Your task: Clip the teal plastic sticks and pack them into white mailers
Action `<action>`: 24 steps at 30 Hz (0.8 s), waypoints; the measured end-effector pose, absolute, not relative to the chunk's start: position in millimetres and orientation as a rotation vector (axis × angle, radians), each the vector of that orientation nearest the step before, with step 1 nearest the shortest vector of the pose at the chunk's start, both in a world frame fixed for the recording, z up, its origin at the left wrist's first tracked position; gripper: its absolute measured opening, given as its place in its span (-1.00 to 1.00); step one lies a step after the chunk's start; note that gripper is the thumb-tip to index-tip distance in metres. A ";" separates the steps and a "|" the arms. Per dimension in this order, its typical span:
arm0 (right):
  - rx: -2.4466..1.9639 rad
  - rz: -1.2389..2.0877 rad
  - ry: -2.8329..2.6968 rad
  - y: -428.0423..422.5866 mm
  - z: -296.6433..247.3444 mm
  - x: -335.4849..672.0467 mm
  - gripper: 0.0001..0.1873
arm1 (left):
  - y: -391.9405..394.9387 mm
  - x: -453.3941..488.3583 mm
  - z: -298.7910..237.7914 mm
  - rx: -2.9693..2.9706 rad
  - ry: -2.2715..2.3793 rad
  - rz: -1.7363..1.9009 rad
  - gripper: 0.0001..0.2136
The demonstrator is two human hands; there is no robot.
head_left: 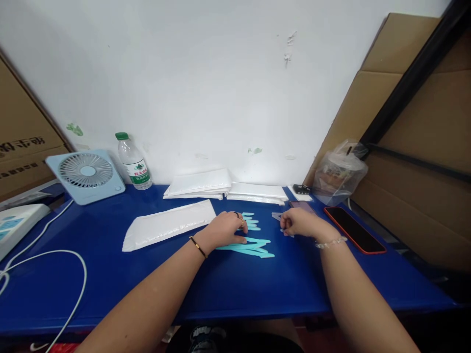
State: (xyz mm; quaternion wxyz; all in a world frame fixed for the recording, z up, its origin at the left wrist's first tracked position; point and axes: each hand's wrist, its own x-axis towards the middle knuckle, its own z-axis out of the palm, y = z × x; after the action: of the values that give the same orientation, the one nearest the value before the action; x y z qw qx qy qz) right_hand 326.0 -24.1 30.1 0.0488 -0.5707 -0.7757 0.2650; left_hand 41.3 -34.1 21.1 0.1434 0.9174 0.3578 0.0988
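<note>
My left hand (230,229) rests on thin turquoise strips (257,246) with narrow, forked ends, its thumb apart from its bent fingers. More turquoise ends (252,221) fan out beyond the fingers, and the rest of these pieces is hidden under the hand. To the right, my right hand (300,223) is closed in a pinch at the tabletop. A small translucent, whitish plastic piece (275,215) shows at its fingertips, partly covered by them. Left of my left hand lies a white padded mailer (169,225), close to the wrist.
White mailers (198,182) are stacked along the wall, with a second pile (256,192) beside them. A blue fan (87,175) and a water bottle (135,164) stand back left. On the right are a red-edged phone (355,230) and a bagged cup (340,171). A white cable (83,279) crosses the left side.
</note>
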 end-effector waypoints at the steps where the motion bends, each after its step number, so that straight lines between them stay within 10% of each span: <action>1: -1.725 0.795 -2.377 -23.8 28.2 323.5 -0.90 | -34.7 42.1 21.0 2.666 1.024 0.263 -0.83; 24: -1.191 1.182 -1.894 -28.2 39.7 305.1 -0.71 | -32.4 37.8 28.0 2.374 1.218 0.605 -0.81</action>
State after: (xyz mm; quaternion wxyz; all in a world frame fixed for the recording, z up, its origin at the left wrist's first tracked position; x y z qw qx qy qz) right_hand 305.1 -28.2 39.7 0.3008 -0.4489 -0.7138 0.4455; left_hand 37.8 -32.4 28.0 0.2017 0.8499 0.4360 0.2165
